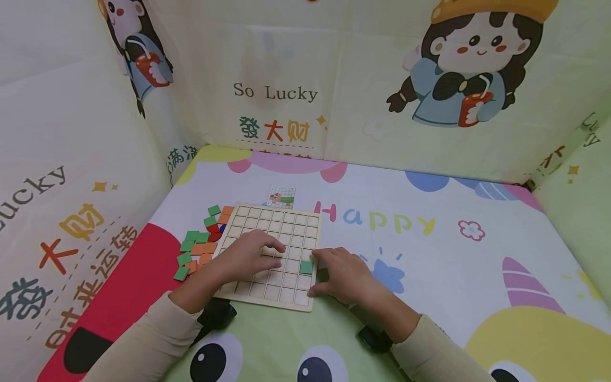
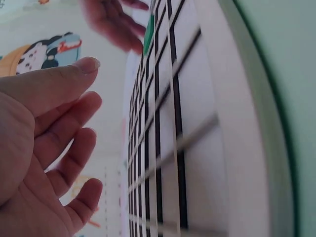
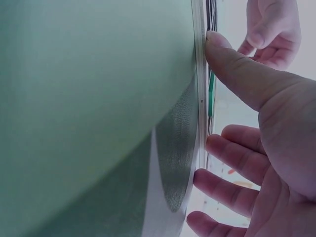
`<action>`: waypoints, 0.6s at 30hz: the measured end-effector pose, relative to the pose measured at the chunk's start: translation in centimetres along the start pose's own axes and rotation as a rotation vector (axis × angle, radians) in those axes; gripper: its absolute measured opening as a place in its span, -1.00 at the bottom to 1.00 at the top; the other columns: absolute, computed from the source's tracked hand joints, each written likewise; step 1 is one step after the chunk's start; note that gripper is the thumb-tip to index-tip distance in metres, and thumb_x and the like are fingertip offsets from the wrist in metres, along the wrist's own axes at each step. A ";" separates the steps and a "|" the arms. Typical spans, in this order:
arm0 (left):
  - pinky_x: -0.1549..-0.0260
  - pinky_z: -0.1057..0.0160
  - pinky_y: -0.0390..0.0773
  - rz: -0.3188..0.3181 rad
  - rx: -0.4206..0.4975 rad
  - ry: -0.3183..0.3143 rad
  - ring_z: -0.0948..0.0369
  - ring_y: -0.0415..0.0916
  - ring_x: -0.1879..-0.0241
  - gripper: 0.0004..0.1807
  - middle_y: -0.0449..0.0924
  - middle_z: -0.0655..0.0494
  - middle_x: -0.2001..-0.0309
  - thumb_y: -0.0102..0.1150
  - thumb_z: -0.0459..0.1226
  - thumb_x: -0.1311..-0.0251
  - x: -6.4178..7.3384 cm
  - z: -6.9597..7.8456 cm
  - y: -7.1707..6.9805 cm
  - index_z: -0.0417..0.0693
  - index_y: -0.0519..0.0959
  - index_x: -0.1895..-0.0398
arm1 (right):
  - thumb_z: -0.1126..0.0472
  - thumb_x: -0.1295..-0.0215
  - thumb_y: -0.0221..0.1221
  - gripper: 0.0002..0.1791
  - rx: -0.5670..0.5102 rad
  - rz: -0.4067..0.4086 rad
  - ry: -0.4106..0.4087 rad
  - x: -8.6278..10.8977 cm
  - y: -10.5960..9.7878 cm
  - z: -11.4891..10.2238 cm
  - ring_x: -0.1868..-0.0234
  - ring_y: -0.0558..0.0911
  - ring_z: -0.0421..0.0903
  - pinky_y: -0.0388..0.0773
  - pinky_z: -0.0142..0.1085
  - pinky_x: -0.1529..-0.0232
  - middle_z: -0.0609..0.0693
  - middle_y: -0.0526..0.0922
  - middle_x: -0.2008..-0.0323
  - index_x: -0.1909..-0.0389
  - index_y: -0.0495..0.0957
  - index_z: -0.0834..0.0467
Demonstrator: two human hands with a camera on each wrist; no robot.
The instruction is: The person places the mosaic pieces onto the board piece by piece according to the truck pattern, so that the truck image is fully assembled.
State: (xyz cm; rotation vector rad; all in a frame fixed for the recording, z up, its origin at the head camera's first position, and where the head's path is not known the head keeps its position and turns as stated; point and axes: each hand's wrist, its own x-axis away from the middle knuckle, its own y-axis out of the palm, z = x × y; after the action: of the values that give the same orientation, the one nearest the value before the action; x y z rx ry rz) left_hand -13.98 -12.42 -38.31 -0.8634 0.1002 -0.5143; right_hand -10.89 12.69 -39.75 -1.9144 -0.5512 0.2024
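Note:
A wooden grid board lies on the printed cloth, and one green square tile sits in a cell near its right side. Over the board's middle-left part hovers my left hand, fingers loosely bent and holding nothing; its thumb and fingers are apart in the left wrist view. My right hand is at the board's right edge, with the thumb and fingertips against the frame. In the right wrist view the green tile shows edge-on behind that frame.
Loose green, orange, red and blue pieces are spread along the board's left side. Behind the board lies a small pattern card with a gridded coloured picture. Printed cloth walls stand at the back and sides.

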 end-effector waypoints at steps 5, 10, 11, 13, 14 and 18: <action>-0.08 -0.04 0.51 0.047 -0.012 -0.038 0.02 0.41 -0.16 -0.70 0.60 0.13 -0.03 0.39 -0.22 -0.20 1.0 -1.3 -1.2 0.02 0.70 -0.02 | -0.17 0.02 0.50 -0.14 -0.006 0.000 0.003 0.0 0.0 -0.1 -0.25 0.46 0.12 0.47 0.04 -0.09 0.01 0.57 -0.22 -0.30 0.48 0.08; 0.00 -0.06 0.57 0.100 -0.029 -0.053 -0.07 0.41 -0.16 -0.63 0.59 -0.03 -0.08 0.41 -0.22 -0.18 2.0 -2.2 -2.6 -0.06 0.68 -0.06 | -0.16 0.01 0.50 -0.14 -0.014 -0.001 -0.002 0.1 -0.1 -0.1 -0.26 0.46 0.12 0.47 0.05 -0.09 0.02 0.56 -0.22 -0.30 0.47 0.09; 0.01 -0.06 0.58 0.115 -0.030 -0.057 -0.08 0.41 -0.16 -0.62 0.58 -0.05 -0.08 0.41 -0.23 -0.17 2.2 -2.4 -2.8 -0.07 0.68 -0.07 | -0.16 0.01 0.50 -0.14 -0.016 -0.001 -0.003 0.1 -0.1 -0.1 -0.27 0.45 0.12 0.47 0.05 -0.09 0.02 0.56 -0.22 -0.30 0.47 0.09; 0.03 -0.07 0.59 0.141 -0.024 -0.073 -0.11 0.40 -0.17 -0.60 0.57 -0.09 -0.10 0.41 -0.24 -0.17 2.5 -2.8 -3.3 -0.10 0.67 -0.09 | -0.17 0.01 0.50 -0.14 -0.016 0.000 -0.006 0.1 -0.1 -0.1 -0.27 0.45 0.12 0.47 0.05 -0.10 0.02 0.56 -0.23 -0.31 0.47 0.10; 0.02 -0.07 0.59 0.152 -0.020 -0.081 -0.12 0.40 -0.17 -0.60 0.56 -0.10 -0.11 0.40 -0.24 -0.17 2.7 -3.1 -3.6 -0.10 0.66 -0.09 | -0.17 0.01 0.50 -0.13 -0.015 0.000 -0.006 0.1 -0.1 -0.1 -0.27 0.45 0.13 0.47 0.05 -0.10 0.02 0.56 -0.23 -0.31 0.47 0.10; 0.13 -0.04 0.64 0.179 -0.009 -0.130 -0.17 0.36 -0.17 -0.53 0.50 -0.20 -0.15 0.42 -0.24 -0.14 3.4 -3.9 -4.7 -0.12 0.63 -0.15 | -0.17 0.01 0.50 -0.12 -0.011 -0.003 -0.004 0.1 -0.1 -0.1 -0.28 0.45 0.13 0.47 0.05 -0.10 0.02 0.55 -0.23 -0.33 0.46 0.09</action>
State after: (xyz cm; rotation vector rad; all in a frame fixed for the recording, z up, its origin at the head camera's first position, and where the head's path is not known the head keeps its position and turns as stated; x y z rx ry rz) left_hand -14.00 -19.26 -36.99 -0.8850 0.0599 -0.2900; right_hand -10.79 12.70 -39.64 -1.9242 -0.5590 0.2021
